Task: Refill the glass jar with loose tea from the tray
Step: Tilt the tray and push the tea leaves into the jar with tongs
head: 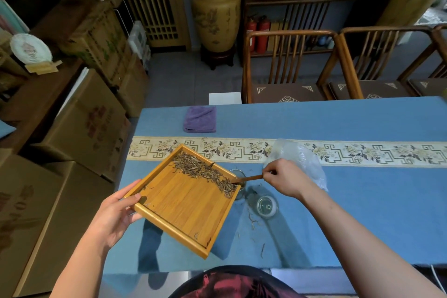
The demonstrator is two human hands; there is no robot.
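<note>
A clear glass jar (239, 178) stands on the blue tablecloth (362, 201), mostly hidden behind the corner of a square bamboo tray (183, 203). Dark loose tea (203, 170) lies along the tray's far edge. The left hand (116, 213) grips the tilted tray; the right hand (285, 178) pinches a wooden scoop (246, 178) at the tea. A glass lid (266, 206) sits nearby.

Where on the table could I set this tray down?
Bare blue cloth right of the glass lid, and more behind the patterned runner, right of the purple towel. Crowded around the jar, lid and plastic bag, with spilled tea.
</note>
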